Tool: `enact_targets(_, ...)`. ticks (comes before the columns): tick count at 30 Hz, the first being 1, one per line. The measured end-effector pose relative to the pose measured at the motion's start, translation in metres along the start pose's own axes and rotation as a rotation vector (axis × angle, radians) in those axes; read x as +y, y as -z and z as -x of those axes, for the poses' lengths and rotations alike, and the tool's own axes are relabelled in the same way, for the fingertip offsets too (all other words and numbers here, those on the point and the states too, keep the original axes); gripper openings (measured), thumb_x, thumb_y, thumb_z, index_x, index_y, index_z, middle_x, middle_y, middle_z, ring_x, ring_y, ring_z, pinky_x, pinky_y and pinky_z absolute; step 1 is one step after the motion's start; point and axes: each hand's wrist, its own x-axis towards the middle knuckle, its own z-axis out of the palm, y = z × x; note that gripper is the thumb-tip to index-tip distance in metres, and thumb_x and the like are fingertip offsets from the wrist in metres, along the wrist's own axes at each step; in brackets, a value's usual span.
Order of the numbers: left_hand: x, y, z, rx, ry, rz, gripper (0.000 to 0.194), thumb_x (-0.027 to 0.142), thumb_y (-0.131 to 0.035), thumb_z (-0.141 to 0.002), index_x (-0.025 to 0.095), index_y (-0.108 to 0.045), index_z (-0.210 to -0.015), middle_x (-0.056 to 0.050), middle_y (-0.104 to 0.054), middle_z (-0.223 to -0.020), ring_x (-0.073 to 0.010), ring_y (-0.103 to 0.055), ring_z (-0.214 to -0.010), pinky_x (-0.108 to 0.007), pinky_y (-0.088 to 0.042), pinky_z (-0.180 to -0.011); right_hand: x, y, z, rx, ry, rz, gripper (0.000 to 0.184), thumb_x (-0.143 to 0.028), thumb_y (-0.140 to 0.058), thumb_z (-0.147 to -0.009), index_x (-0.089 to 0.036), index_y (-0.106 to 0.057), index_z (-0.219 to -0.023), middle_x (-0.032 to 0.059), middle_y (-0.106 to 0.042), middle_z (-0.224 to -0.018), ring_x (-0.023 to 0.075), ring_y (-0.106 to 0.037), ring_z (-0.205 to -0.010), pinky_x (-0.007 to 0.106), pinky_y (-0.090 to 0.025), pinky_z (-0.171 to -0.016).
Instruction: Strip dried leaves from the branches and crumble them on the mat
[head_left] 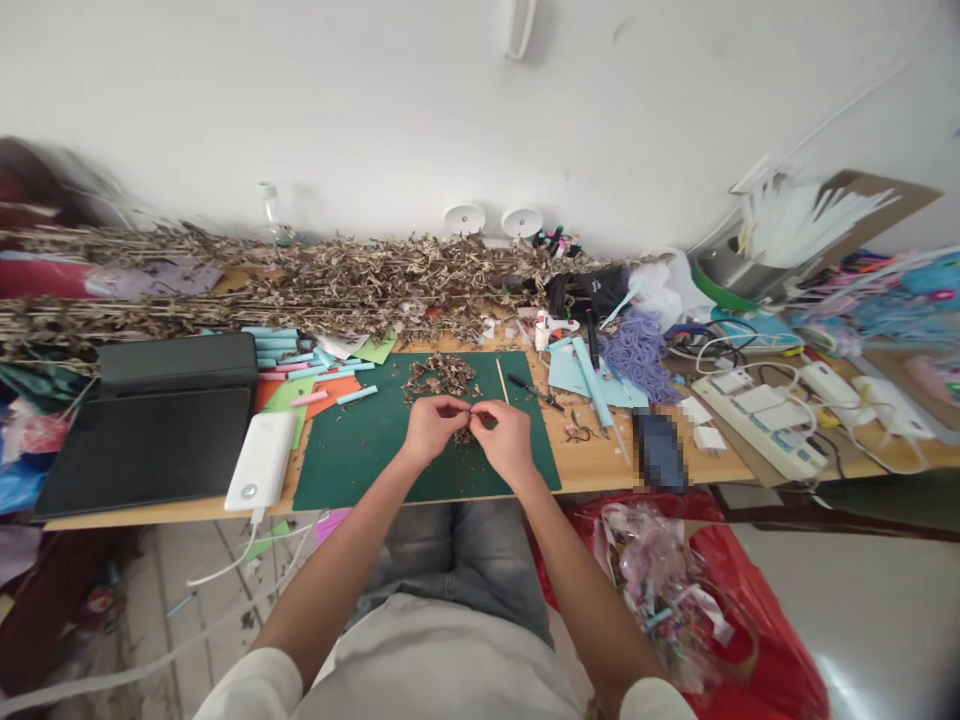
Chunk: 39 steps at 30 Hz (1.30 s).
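My left hand [435, 430] and my right hand [504, 437] meet fingertip to fingertip above the green cutting mat [360, 460]. Both are closed in a pinch. Whatever sits between the fingertips is too small and too covered to name. Just below them, brown crumbs of dried leaf [463, 437] lie on the mat. A larger heap of crumbled dried leaves [442, 375] is spread just beyond my hands. To the right on the mat are a thin pale stick [502, 381] and a black pen [525, 385].
Long dried leafy stems [390, 275] are piled along the wall. At left are a black tablet case [150, 430], a white power bank [262, 460] and blue and pink tubes [300, 365]. Purple yarn [641, 355], scissors [579, 428] and a power strip [765, 425] lie right. A red bag [750, 620] hangs below.
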Motion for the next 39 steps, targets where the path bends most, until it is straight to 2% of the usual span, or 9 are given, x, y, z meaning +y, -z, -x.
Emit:
enact_targets(4,0.0,0.004,0.001,0.073,-0.07,-0.167,0.013,0.02,-0.07,-0.066,0.018,-0.077,-0.077,-0.004,-0.073,-0.071,-0.0185,-0.066,-0.067,-0.027,-0.049,-0.062,0.005,0.001,0.001,0.03,0.088,0.222,0.02,-0.012,-0.051,-0.081,-0.019,-0.07,-0.085,0.0078,-0.07,-0.085,0.0217,-0.065,-0.083,0.032,-0.05,-0.077)
enact_targets(8,-0.002,0.008,-0.002,0.054,-0.023,-0.031,0.02,0.031,-0.077,-0.064,0.017,-0.077,-0.079,-0.005,-0.074,-0.073,-0.0192,-0.067,-0.067,-0.029,-0.051,-0.064,0.014,0.007,0.0,-0.085,0.06,0.215,0.018,-0.015,-0.055,-0.085,-0.02,-0.072,-0.087,0.0065,-0.071,-0.085,0.0209,-0.065,-0.079,0.033,-0.051,-0.076)
enact_targets(12,-0.002,0.003,-0.002,0.026,0.049,0.216,0.028,0.033,-0.084,-0.056,0.015,-0.073,-0.075,-0.003,-0.071,-0.066,-0.0169,-0.066,-0.063,-0.029,-0.053,-0.065,0.011,0.013,0.001,-0.066,0.052,0.083,0.015,-0.022,-0.062,-0.083,-0.021,-0.073,-0.094,0.0066,-0.071,-0.095,0.0208,-0.065,-0.088,0.035,-0.052,-0.083)
enact_targets(15,0.001,-0.003,0.002,0.005,0.088,0.303,0.032,0.035,-0.086,-0.053,0.014,-0.071,-0.072,-0.003,-0.07,-0.064,-0.0149,-0.064,-0.059,-0.028,-0.053,-0.064,0.005,0.012,0.002,-0.078,0.018,-0.133,0.026,-0.025,-0.067,-0.081,-0.023,-0.071,-0.107,0.0049,-0.071,-0.1,0.0177,-0.067,-0.082,0.031,-0.056,-0.077)
enact_targets(19,0.001,-0.006,0.006,-0.004,0.149,0.38,0.033,0.035,-0.087,-0.051,0.013,-0.073,-0.072,-0.003,-0.072,-0.068,-0.014,-0.065,-0.062,-0.029,-0.055,-0.069,0.004,0.006,0.001,-0.049,-0.012,-0.218,0.014,-0.026,-0.069,-0.08,-0.024,-0.075,-0.092,0.0034,-0.074,-0.092,0.0177,-0.069,-0.078,0.03,-0.057,-0.074)
enact_targets(24,-0.007,-0.001,0.006,-0.069,0.21,0.425,0.035,0.033,-0.085,-0.055,0.012,-0.075,-0.081,-0.006,-0.075,-0.077,-0.0169,-0.069,-0.071,-0.034,-0.056,-0.08,0.009,0.002,0.0,-0.002,0.054,-0.096,0.012,-0.022,-0.064,-0.084,-0.023,-0.076,-0.086,0.0035,-0.074,-0.088,0.0179,-0.069,-0.08,0.03,-0.055,-0.075)
enact_targets(29,-0.004,-0.002,0.008,0.021,0.016,0.157,0.025,0.024,-0.075,-0.067,0.013,-0.072,-0.089,-0.004,-0.073,-0.073,-0.0167,-0.068,-0.067,-0.028,-0.055,-0.068,0.004,-0.007,0.003,0.013,0.176,0.133,0.019,-0.016,-0.054,-0.087,-0.02,-0.073,-0.088,0.0067,-0.071,-0.088,0.0187,-0.067,-0.08,0.031,-0.053,-0.076)
enact_targets(34,0.0,0.0,0.014,0.082,-0.175,-0.201,0.016,0.018,-0.064,-0.078,0.016,-0.069,-0.093,-0.003,-0.073,-0.075,-0.0155,-0.068,-0.068,-0.025,-0.052,-0.066,0.009,-0.007,0.005,0.094,0.134,0.161,0.018,-0.016,-0.052,-0.087,-0.019,-0.07,-0.09,0.0073,-0.07,-0.089,0.0195,-0.066,-0.082,0.03,-0.052,-0.077)
enact_targets(39,-0.01,0.002,0.011,0.01,-0.425,-0.677,0.019,0.025,-0.054,-0.091,0.018,-0.072,-0.092,-0.007,-0.073,-0.089,-0.02,-0.067,-0.081,-0.032,-0.051,-0.077,0.021,-0.003,0.004,0.004,0.074,0.179,0.017,-0.019,-0.055,-0.089,-0.02,-0.071,-0.093,0.0058,-0.071,-0.089,0.0206,-0.065,-0.082,0.032,-0.051,-0.078)
